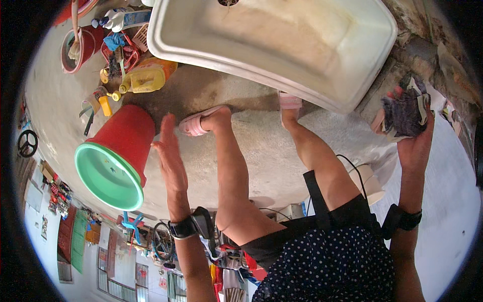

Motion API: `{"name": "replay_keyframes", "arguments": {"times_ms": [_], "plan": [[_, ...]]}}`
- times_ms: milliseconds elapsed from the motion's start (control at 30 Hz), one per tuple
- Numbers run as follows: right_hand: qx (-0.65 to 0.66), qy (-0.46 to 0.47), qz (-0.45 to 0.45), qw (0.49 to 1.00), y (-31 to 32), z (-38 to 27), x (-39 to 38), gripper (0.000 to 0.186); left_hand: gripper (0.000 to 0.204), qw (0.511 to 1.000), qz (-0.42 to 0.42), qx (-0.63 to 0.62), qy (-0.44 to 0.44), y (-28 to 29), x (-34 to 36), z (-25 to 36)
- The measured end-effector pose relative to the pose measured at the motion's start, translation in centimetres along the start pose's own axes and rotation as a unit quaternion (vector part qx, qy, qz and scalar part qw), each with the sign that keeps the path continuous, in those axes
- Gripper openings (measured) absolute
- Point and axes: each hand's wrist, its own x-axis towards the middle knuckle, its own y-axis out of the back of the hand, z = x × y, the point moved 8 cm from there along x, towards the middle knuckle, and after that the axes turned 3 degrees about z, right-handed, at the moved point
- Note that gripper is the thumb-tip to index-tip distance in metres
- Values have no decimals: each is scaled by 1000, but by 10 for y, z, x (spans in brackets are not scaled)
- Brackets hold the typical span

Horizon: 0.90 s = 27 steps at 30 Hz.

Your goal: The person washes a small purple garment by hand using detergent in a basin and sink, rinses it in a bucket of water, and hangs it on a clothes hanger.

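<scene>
My left hand (pixel 172 158) is beside the red bucket (pixel 123 132), its fingers stretched out and nothing in them. A green basin (pixel 108 173) sits at the bucket's mouth. Out to the right, my right hand (pixel 416 148) is wrapped around a dark grey, rough-textured item with beige edges (pixel 405 113); its exact kind cannot be made out. That hand is raised beside the near right corner of a large white sink (pixel 241 63), whose drain shows at the top. Much of the right hand's fingers is hidden by the item.
A yellow jug (pixel 148 75) lies on the floor left of the sink, by a red basket (pixel 132 54) with brushes. A smaller red bucket (pixel 93 43) stands farther left. My feet in pink slippers (pixel 193 125) are below the sink. Rough stone (pixel 422 53) borders the right.
</scene>
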Motion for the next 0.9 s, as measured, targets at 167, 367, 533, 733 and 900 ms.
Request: {"name": "replay_keyframes", "arguments": {"times_ms": [167,367,533,733,900], "plan": [[1,9,4,1000,15,20,12,51,63,907,72,325,-259,-62,-20,97],[-26,41,39,998,12,-4,6,49,47,733,-300,602,-101,-108,-35,-129],[11,46,-7,999,23,10,3,47,39,433,-582,682,-96,-47,-70,-274],[100,-13,-34,994,29,9,-11,47,45,860,-428,274,52,-69,1,-122],[76,-5,5,997,17,16,-29,48,50,908,-189,-287,238,-57,10,-65]]}}
